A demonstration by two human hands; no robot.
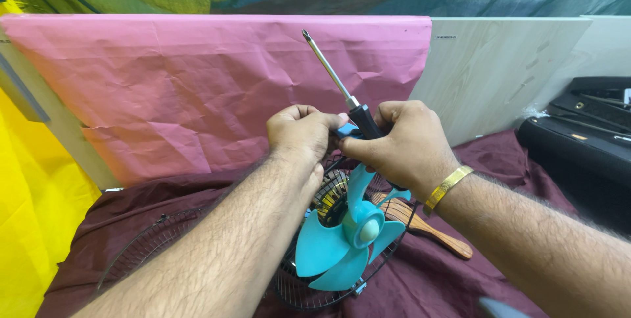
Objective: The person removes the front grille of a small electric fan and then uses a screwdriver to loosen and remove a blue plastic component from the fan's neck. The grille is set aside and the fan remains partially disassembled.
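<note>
My right hand (402,142) grips a screwdriver (342,91) by its black handle, the metal shaft pointing up and left. My left hand (301,132) is closed beside it, fingers touching a small blue part at the handle's base; what it pinches is hidden. Below both hands stands a small fan with turquoise blades (345,239) inside a black wire rear guard (309,285). A gold bracelet sits on my right wrist.
A detached black wire grille (141,245) lies on the maroon cloth (434,278) to the left. A wooden handle (427,229) lies right of the fan. Pink paper (197,94) stands behind. Black cases (582,140) sit at the right, yellow sheet at the left.
</note>
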